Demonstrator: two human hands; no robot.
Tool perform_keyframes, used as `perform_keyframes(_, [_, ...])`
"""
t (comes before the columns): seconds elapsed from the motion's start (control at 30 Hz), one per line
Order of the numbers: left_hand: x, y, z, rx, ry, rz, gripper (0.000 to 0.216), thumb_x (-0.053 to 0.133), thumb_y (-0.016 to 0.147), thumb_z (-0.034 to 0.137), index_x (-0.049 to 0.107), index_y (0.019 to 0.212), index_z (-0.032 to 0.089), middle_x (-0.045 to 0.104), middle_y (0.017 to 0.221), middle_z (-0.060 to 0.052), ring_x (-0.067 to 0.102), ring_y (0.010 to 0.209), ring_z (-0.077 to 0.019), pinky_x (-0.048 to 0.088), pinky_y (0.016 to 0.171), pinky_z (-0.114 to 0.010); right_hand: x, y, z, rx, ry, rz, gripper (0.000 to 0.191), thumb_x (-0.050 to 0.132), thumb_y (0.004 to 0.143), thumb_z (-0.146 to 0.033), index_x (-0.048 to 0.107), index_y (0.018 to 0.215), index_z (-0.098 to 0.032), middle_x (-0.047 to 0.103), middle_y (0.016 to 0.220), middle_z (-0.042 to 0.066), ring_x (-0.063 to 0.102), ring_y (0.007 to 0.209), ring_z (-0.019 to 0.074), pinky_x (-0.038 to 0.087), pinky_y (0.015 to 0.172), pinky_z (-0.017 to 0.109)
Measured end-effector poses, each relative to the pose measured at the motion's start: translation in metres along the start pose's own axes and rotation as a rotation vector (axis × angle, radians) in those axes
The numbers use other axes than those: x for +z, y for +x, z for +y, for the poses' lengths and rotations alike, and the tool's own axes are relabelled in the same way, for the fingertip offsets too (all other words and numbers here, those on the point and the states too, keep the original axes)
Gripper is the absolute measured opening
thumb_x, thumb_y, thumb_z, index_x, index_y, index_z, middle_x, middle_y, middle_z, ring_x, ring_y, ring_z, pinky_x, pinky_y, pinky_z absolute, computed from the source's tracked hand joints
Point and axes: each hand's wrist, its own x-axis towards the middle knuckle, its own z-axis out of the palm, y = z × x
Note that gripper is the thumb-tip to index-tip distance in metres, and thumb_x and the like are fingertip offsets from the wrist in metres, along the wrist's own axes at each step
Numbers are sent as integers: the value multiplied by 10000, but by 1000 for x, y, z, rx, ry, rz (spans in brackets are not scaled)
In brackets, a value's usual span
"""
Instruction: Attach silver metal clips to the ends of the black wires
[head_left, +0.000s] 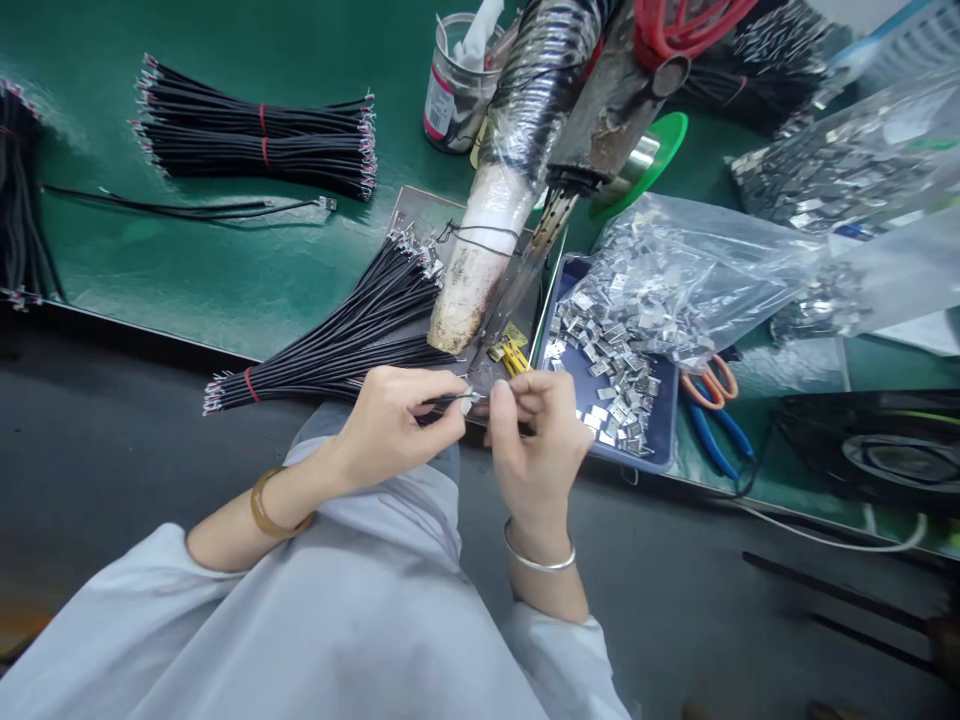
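My left hand (405, 415) is closed, pinching a thin black cable (444, 400) between thumb and fingertips. Close beside it, my right hand (536, 435) is closed too, with thumb and forefinger pressed together at the cable's tip. A small whitish or metal bit shows between the hands; what the right fingers grip is too small to make out. Just behind the hands lies a fanned bundle of black cables (330, 340), tied with a red band at its left end. A small yellow fixture (514, 356) sits beyond the right fingertips, under a soldering iron (551, 225).
A blue tray (660, 455) of metal connectors (611, 400) stands at right, a plastic bag (697, 270) spilling over it. Blue-handled pliers (716, 440) lie alongside. A taped duct (487, 235) hangs over the bench. Another tied cable bundle (210, 130) and a jar (450, 100) are farther back.
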Motion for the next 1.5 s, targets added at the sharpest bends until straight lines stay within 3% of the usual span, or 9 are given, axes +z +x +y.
perform_keyframes(0.1, [-7,0,-1,87,-5,-30,159,604,814,133,756,766,123,686,637,-7,465,509,-59,364,487,-162,-3,2,1,99,128,-122,133,565,1023,-214,503,910,-248,533,662,-99,536,476,65,438,452,155])
perform_keyframes(0.23, [-12,3,-3,-153,-202,-125,177,633,800,191,730,673,114,629,573,-1,429,489,-62,329,448,-165,-5,0,5,-247,-84,-42,119,591,1005,-139,565,944,-238,678,832,-8,690,727,118,568,660,213])
perform_keyframes(0.3, [-11,3,-4,-259,-280,-130,197,646,790,226,746,673,103,629,574,-13,452,507,-74,345,462,-174,-6,-2,6,-383,-210,-2,132,611,994,-105,605,958,-232,713,823,1,704,712,120,563,660,212])
perform_keyframes(0.43, [-4,1,-4,-320,-325,-57,218,636,765,248,774,702,90,620,575,-9,412,498,-64,312,458,-176,-7,-12,6,-236,-123,238,107,652,993,-154,674,1054,-239,676,704,-55,569,446,70,459,443,188])
perform_keyframes(0.53, [-2,0,-2,-294,-288,-24,218,626,775,240,756,680,94,564,541,18,329,474,-44,253,443,-177,-6,-18,5,-147,17,376,170,617,1019,-189,659,1177,-236,687,709,-60,620,443,91,489,407,192])
perform_keyframes(0.63, [-3,1,0,-240,-247,-18,216,607,801,219,738,675,102,486,512,43,270,472,-41,206,435,-184,-5,-17,5,-243,-53,291,185,690,966,-121,668,1117,-226,789,851,-14,786,685,152,657,627,247])
perform_keyframes(0.73, [-3,1,-2,-184,-186,-21,225,590,837,212,725,691,106,430,515,56,264,481,-47,191,437,-190,-2,-11,4,-344,-179,160,183,728,923,-66,667,1004,-218,828,989,40,819,875,176,672,786,260])
perform_keyframes(1.07, [-1,-3,-12,-42,-96,7,147,574,910,174,679,820,124,384,547,93,315,497,-49,264,469,-170,13,-10,5,-318,-241,193,176,700,936,-65,636,954,-228,828,971,52,810,860,152,652,759,238])
perform_keyframes(1.5, [2,3,-2,-227,-192,89,182,618,841,227,729,757,110,420,522,59,327,495,-55,261,445,-166,13,-3,6,-286,-133,191,196,724,895,-74,626,915,-242,826,1037,49,813,901,186,683,769,293])
